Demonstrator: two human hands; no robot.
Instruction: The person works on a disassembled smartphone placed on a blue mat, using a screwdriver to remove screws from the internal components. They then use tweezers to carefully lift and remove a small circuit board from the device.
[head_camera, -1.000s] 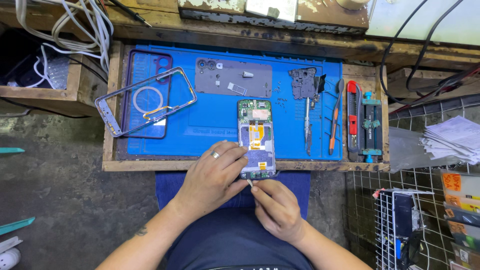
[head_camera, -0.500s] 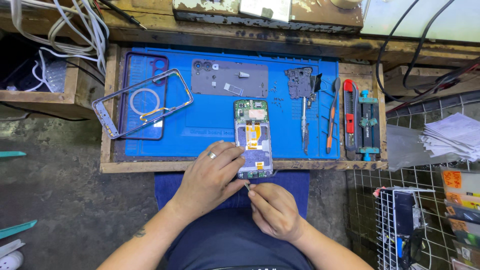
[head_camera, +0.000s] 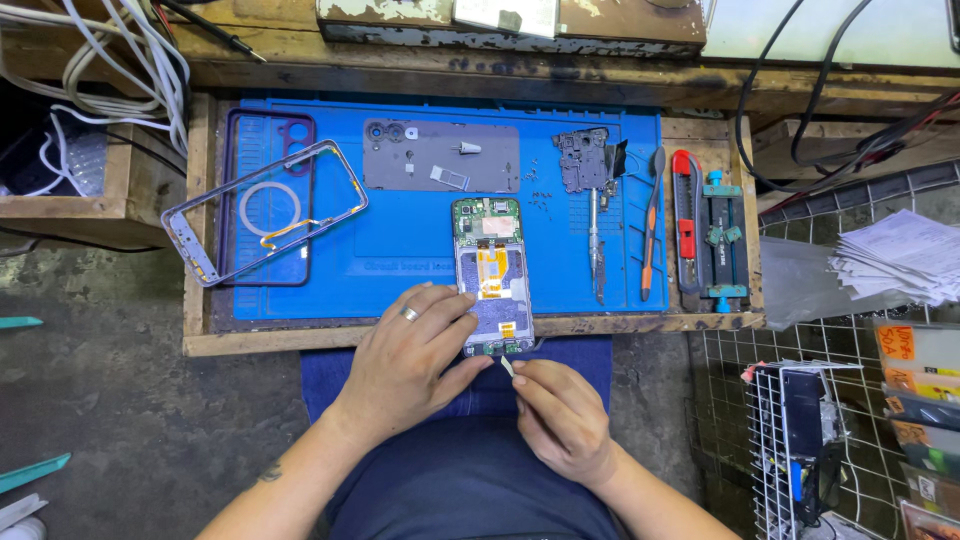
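Hands at the near end of the opened phone

Fingertips of your right hand (head_camera: 562, 418) pinch a small pale tool (head_camera: 507, 366), its tip aimed at the near end of the opened phone (head_camera: 491, 276); whether it touches the board cannot be told. Your left hand (head_camera: 412, 362), ring on one finger, lies partly curled with its fingers pressed against the phone's left edge, steadying rather than gripping. Half a second ago both hands sat in nearly the same place; the tool tip has crept slightly nearer the phone's near edge, so the work, in my judgement, remains fine probing at that end. The phone lies face down on the blue mat (head_camera: 400, 250), overhanging the tray's near rim. Farther left rests a loose phone frame (head_camera: 262, 210); far of centre, a grey back cover (head_camera: 440, 155); to the right, tweezers (head_camera: 597, 245) and a red cutter (head_camera: 685, 205).
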